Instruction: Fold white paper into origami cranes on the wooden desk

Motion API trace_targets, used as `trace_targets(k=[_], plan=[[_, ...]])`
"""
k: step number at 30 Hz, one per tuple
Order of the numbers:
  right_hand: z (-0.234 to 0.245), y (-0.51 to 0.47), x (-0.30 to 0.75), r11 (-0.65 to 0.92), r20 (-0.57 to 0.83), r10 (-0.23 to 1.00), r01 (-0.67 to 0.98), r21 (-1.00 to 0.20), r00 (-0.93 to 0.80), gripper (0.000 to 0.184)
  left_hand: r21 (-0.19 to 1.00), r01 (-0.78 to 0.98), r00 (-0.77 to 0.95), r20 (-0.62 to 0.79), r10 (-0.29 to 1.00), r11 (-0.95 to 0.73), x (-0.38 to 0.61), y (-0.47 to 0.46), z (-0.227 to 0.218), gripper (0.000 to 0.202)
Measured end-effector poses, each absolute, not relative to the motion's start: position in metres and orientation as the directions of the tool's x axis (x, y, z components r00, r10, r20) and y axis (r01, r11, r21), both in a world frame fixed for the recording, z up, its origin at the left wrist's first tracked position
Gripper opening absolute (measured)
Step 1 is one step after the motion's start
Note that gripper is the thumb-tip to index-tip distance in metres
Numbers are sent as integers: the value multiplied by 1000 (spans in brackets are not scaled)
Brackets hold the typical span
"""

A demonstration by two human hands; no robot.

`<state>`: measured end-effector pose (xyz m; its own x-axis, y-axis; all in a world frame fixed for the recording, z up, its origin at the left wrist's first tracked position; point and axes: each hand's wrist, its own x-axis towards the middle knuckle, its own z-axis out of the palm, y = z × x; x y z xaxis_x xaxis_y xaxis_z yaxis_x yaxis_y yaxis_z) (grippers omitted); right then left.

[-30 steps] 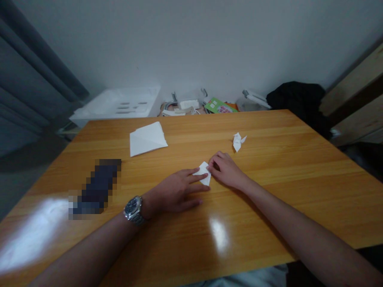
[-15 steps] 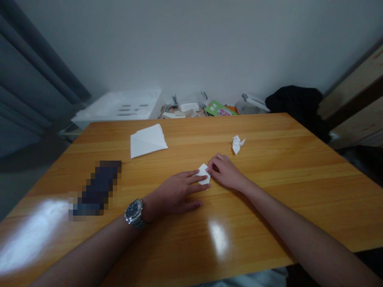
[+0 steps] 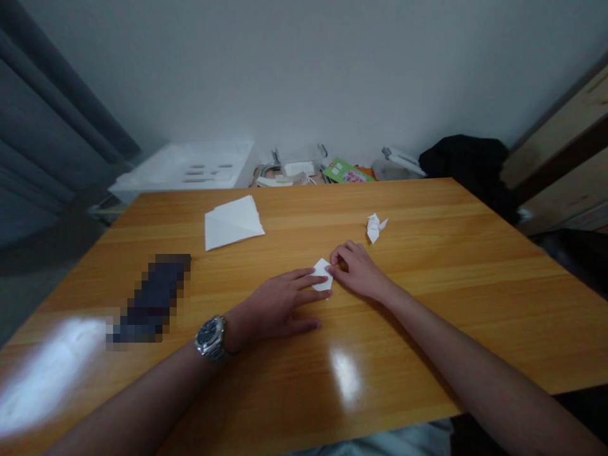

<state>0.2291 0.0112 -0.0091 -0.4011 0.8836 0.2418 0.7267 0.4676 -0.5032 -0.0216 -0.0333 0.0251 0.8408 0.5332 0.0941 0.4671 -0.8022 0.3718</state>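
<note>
A small folded piece of white paper [image 3: 322, 268] lies flat on the table, its upper part showing between my hands. My left hand [image 3: 280, 305] rests palm down with fingers spread, the fingertips lying over the paper's left and lower parts. At the paper's right edge is my right hand [image 3: 357, 268], its fingers curled and thumb tip pinching the edge. Beyond it, to the upper right, stands a small folded white paper figure [image 3: 374, 228] with pointed ends. Neither hand touches that figure.
The wooden table [image 3: 408, 354] spans the view. White paper sheets [image 3: 232, 223] lie at the back left, and a pixelated dark object [image 3: 154, 297] at the left. Past the far edge are a white foam tray [image 3: 190, 166], a green booklet [image 3: 346, 171] and a black cloth-like heap [image 3: 465, 161].
The whole view has shifted slightly. Both hands keep nearly the same pose on the folded paper, with no clear change in it.
</note>
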Motion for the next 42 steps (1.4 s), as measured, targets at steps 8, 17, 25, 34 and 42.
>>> trace_targets(k=[8,17,25,34,42], plan=[[10,8,253,645,292,722,457,-612,-628,20,382,479,835,80,545,-790,-23,-34,23,58],[14,1,261,765,192,542,386,-516,-818,29,384,481,836,72,545,-788,-24,-32,19,58],[16,5,267,804,127,568,515,-298,-813,26,389,471,840,77,537,-792,-25,-31,15,60],[13,10,271,758,176,647,601,-253,-742,30,392,476,836,76,543,-787,-25,-32,15,60],[10,10,269,742,205,668,615,-267,-716,31,392,474,834,89,545,-789,-24,-33,16,58]])
